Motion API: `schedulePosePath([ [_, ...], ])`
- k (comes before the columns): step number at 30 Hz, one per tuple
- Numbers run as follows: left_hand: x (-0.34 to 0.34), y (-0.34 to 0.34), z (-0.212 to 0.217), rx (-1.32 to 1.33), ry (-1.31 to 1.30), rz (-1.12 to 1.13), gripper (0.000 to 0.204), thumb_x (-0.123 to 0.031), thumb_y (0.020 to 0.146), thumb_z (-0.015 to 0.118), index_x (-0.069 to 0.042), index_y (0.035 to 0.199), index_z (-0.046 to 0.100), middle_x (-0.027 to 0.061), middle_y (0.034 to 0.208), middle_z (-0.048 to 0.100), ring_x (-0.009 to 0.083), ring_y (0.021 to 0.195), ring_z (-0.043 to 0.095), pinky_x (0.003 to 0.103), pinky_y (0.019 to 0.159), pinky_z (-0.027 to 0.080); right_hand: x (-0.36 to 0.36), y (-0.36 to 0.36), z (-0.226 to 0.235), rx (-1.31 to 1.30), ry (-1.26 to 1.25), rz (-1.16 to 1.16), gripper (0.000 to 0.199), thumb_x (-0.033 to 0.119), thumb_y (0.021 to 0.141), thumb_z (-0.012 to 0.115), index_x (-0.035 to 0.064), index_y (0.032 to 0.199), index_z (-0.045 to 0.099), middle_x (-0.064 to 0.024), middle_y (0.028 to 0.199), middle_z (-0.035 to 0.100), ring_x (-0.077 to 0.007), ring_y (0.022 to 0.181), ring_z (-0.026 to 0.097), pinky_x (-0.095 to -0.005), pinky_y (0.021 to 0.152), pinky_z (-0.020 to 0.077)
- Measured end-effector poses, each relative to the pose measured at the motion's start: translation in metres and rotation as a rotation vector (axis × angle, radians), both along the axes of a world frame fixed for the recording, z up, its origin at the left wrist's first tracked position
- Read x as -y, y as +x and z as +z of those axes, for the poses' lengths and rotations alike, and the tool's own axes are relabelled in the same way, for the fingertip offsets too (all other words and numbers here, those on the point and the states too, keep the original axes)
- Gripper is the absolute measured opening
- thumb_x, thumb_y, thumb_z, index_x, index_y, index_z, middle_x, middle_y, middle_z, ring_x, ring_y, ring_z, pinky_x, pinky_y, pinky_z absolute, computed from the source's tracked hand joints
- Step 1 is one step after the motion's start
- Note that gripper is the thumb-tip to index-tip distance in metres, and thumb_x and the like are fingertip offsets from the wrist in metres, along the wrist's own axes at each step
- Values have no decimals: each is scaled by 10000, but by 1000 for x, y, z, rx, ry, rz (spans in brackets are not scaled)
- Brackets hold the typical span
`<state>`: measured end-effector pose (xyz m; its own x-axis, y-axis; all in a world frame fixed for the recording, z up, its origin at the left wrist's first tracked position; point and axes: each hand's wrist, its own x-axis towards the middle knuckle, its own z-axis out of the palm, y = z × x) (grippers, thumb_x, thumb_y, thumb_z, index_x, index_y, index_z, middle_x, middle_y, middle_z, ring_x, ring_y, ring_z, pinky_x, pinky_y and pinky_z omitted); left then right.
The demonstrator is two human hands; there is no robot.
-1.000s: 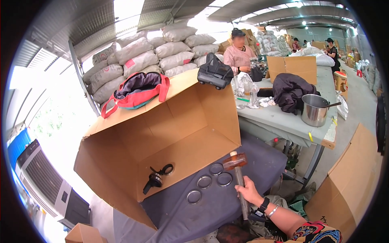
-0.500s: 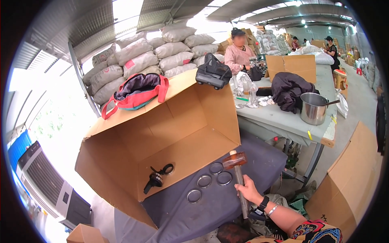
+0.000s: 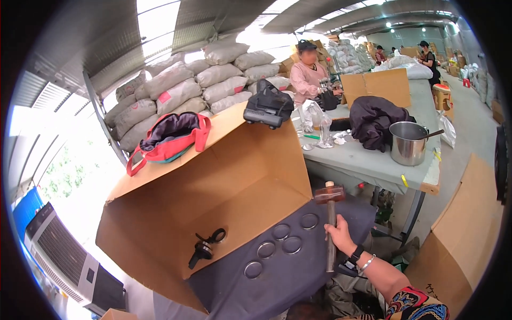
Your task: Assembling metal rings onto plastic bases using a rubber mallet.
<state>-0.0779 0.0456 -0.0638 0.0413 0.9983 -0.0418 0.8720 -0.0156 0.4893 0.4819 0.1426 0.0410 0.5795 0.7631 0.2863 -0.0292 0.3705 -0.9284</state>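
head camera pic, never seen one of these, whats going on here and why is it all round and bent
The picture comes from a wide fisheye camera worn on a person's head, looking down at their work; that lens bends straight edges near the rim. There is no machine here, only bare hands. The right hand, coming in from the lower edge, has its fingers wrapped around the handle of a mallet held upright. The left hand is out of view. Below lies a dark cloth with five metal rings on it, and behind it a big open cardboard box holding a small black tool. Another person works at the grey table beyond.
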Motion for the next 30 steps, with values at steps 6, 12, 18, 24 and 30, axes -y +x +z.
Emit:
schedulePosePath([
  [6, 3, 30, 35, 124, -103, 161, 392, -291, 935, 473, 4, 1161, 598, 265, 1174, 587, 454, 1114, 506, 456, 946, 400, -3, 10, -12, 51, -66, -61, 191, 98, 815, 627, -13, 868, 481, -66, 724, 566, -125, 634, 546, -288, 553, 443],
  [12, 6, 58, 70, 201, -148, 300, 354, -270, 912, 534, 1, 1119, 630, 223, 1149, 626, 381, 1096, 557, 417, 949, 404, -4, 7, -15, 11, -22, -57, 205, 79, 808, 641, -20, 900, 486, -50, 732, 553, -101, 657, 543, -266, 565, 457],
  [18, -7, 55, 61, 27, -268, 326, 369, -295, 920, 531, -28, 1161, 615, 210, 1161, 625, 391, 1105, 551, 427, 953, 397, -8, 10, -24, 58, -72, -72, 240, 99, 802, 657, -24, 908, 481, -41, 724, 539, -91, 623, 514, -272, 529, 432],
  [24, -11, 48, 46, 102, -206, 243, 414, -317, 932, 507, -26, 1218, 579, 237, 1249, 562, 409, 1169, 499, 428, 983, 370, -11, 10, -22, 55, -11, -89, 267, 117, 793, 668, -33, 909, 480, -52, 705, 513, -90, 616, 478, -285, 523, 418],
  [30, -13, 54, 53, 115, -245, 244, 438, -308, 936, 491, -15, 1258, 544, 237, 1294, 530, 407, 1218, 455, 414, 1017, 342, -8, 16, -20, 132, -76, -103, 261, 110, 795, 666, -34, 911, 481, -70, 758, 525, -97, 660, 494, -284, 555, 428],
])
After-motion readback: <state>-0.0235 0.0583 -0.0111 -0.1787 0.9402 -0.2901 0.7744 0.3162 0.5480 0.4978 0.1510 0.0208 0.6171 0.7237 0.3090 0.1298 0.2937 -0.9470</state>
